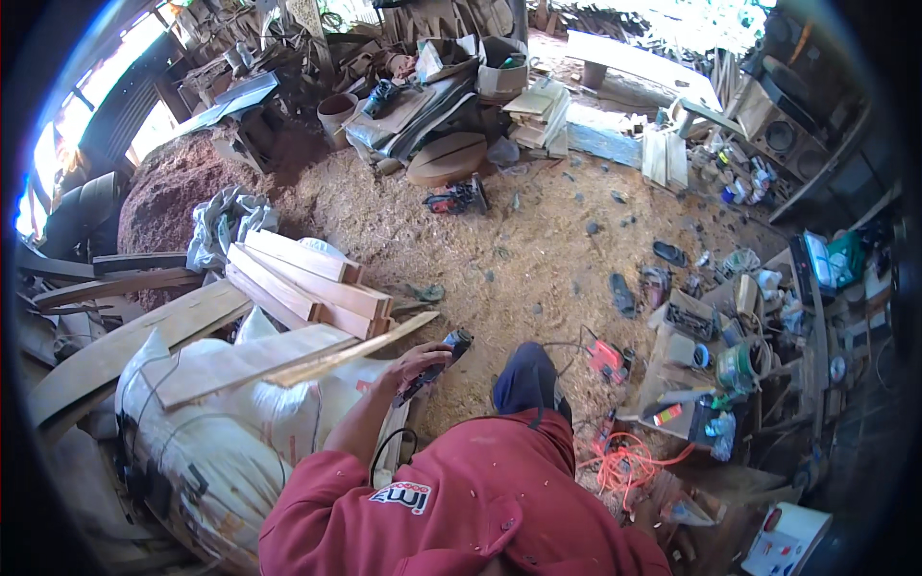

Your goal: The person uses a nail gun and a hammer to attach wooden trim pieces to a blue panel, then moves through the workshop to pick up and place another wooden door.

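Observation:
My left hand (421, 365) is closed around a dark, long-bodied power tool (457, 343) with a blue-grey end. It is held out left of my bent knee, above the sawdust. A black cord (389, 440) loops below that hand, beside my red sleeve. The tool's exact kind is hard to make out. Close to its left, a thin wooden strip (370, 348) and a wide board (254, 365) lie across white stuffed sacks (230, 432). Behind them rests a stack of planed timber pieces (307, 283). My right hand is not in view.
Sawdust and shavings (519, 259) cover the ground. A red power tool (607, 360) and a tangled orange cord (629, 461) lie to my right, near a cluttered low bench (672, 384). Farther off are another red-and-black tool (456, 199), a round wooden slab (448, 158) and sandals (622, 295).

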### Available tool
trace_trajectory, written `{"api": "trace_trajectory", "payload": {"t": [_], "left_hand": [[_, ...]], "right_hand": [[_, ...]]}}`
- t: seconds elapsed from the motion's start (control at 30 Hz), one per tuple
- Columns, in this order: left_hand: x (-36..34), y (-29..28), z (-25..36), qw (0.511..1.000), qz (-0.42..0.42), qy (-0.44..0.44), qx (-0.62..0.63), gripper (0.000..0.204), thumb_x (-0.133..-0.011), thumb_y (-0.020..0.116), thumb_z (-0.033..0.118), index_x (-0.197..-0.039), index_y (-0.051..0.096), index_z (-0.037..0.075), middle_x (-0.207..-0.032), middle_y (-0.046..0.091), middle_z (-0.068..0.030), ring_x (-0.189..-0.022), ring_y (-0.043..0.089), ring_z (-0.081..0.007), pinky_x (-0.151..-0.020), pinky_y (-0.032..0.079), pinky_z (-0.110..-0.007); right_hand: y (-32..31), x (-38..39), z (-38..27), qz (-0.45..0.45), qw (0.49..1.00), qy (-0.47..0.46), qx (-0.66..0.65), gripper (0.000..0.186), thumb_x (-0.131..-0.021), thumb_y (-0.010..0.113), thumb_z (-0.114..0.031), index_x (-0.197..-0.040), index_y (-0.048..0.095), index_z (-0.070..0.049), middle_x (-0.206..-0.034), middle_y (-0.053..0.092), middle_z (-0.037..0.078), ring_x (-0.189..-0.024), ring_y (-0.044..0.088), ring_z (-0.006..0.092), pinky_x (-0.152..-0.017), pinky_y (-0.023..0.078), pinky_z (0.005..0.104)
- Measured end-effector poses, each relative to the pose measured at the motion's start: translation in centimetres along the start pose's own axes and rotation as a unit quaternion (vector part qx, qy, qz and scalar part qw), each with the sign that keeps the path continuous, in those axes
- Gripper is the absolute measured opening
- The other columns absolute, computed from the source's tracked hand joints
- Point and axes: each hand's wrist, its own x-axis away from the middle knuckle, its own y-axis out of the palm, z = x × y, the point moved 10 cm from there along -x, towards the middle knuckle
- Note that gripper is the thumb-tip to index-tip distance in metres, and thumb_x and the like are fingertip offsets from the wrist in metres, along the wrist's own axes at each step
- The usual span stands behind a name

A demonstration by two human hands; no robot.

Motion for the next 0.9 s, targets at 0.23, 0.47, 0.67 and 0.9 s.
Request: {"api": "trace_trajectory", "payload": {"t": [0.23, 0.47, 0.67, 0.9], "left_hand": [[-14.4, -10.6, 10.1, 0.995, 0.099, -0.005, -0.030, 0.048, -0.085, 0.066, 0.030, -0.123, 0.054, 0.004, -0.084, 0.058, -0.0027, -0.064, 0.053, -0.0084, -0.052, 0.042, -0.024], [-30.1, -22.8, 24.4, 0.920, 0.212, 0.044, -0.326, 0.063, -0.074, 0.073, 0.039, -0.126, 0.054, 0.007, -0.104, 0.066, -0.0185, -0.093, 0.065, -0.0269, -0.079, 0.051, -0.037], [-39.9, -33.8, 37.0, 0.797, 0.229, 0.120, -0.546, 0.065, -0.073, 0.067, 0.046, -0.127, 0.053, 0.014, -0.116, 0.059, -0.0211, -0.104, 0.059, -0.0362, -0.088, 0.048, -0.043], [-58.8, -52.4, 48.6, 0.786, 0.201, 0.113, -0.573, 0.061, -0.073, 0.071, 0.042, -0.128, 0.050, 0.023, -0.122, 0.051, -0.0198, -0.100, 0.060, -0.0398, -0.087, 0.049, -0.046]], "right_hand": [[1.2, -9.7, -31.5, -0.096, 0.987, -0.110, 0.060, 0.042, -0.077, 0.070, -0.032, -0.109, 0.063, -0.005, -0.109, 0.065, 0.020, -0.100, 0.064, 0.0353, -0.077, 0.053, 0.0473], [-17.2, -12.2, -71.6, 0.000, 0.936, -0.352, -0.026, 0.034, -0.077, 0.065, -0.022, -0.105, 0.067, -0.004, -0.094, 0.068, 0.019, -0.088, 0.067, 0.0312, -0.075, 0.051, 0.0397], [-37.3, -10.6, -87.4, 0.033, 0.851, -0.443, -0.279, 0.036, -0.081, 0.061, -0.013, -0.115, 0.061, -0.002, -0.092, 0.068, 0.015, -0.083, 0.066, 0.0216, -0.074, 0.050, 0.0312], [-32.4, -13.8, -79.8, 0.056, 0.956, -0.287, -0.018, 0.032, -0.083, 0.051, -0.026, -0.105, 0.061, -0.004, -0.085, 0.064, 0.022, -0.075, 0.061, 0.0401, -0.064, 0.047, 0.0474]]}}
